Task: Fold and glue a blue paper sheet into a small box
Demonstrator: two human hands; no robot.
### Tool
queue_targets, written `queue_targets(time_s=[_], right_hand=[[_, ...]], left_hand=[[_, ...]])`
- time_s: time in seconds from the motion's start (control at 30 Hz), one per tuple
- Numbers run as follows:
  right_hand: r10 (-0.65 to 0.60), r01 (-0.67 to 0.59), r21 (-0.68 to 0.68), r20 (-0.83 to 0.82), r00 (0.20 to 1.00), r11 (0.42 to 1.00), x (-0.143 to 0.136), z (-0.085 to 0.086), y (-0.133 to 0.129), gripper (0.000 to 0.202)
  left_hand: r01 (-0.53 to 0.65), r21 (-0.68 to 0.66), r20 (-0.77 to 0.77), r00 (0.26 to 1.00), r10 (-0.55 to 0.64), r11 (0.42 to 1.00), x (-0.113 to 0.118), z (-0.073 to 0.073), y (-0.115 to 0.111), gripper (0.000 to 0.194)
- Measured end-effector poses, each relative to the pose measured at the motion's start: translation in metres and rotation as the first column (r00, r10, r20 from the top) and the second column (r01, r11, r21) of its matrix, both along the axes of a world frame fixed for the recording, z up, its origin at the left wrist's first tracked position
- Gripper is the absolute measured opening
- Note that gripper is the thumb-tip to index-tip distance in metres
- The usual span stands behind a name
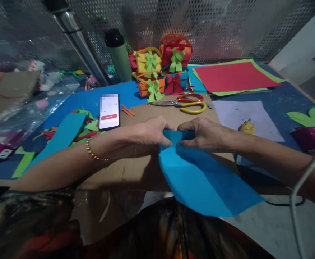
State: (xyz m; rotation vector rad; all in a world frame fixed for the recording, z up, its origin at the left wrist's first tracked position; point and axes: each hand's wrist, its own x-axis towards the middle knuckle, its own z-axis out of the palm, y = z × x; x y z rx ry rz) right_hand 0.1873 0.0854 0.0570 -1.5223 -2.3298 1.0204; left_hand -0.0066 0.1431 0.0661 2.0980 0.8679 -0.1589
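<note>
A large blue paper sheet [200,176] hangs over the table's front edge, its far end folded or curled between both hands. My left hand [156,131] pinches the left side of that end, thumb on top. My right hand [197,133] grips the right side, with the two thumbs close together. Under the hands lies brown cardboard [138,162]. Just beyond them are scissors with yellow and red handles [192,107]. The fingertips behind the paper are partly hidden.
Small paper baskets with bows [153,66] stand at the back, beside a green bottle [119,57] and a steel flask [79,43]. A phone [109,113] and paper scraps lie left. Stacked coloured sheets [235,77] lie back right; a cable [294,201] hangs at right.
</note>
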Motion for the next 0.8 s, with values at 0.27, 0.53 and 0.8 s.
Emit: queue_targets(time_s=[0.27,0.53,0.8], right_hand=[[-0.012,0.012,0.155,-0.002,1.000,0.988,0.005,0.016,-0.023,0.014],[-0.030,0.033,0.179,-0.020,0.999,0.983,0.013,0.020,-0.037,0.012],[0.093,-0.086,0.081,-0.085,0.992,0.993,0.025,0.003,-0.036,0.020]], left_hand=[[-0.159,-0.114,0.048,0.985,0.165,0.981,-0.008,0.012,-0.014,0.038],[-0.189,-0.217,0.080,0.974,0.210,0.958,-0.002,0.027,-0.039,0.009],[-0.192,-0.187,-0.098,0.980,0.176,0.964,0.012,0.013,-0.046,0.019]])
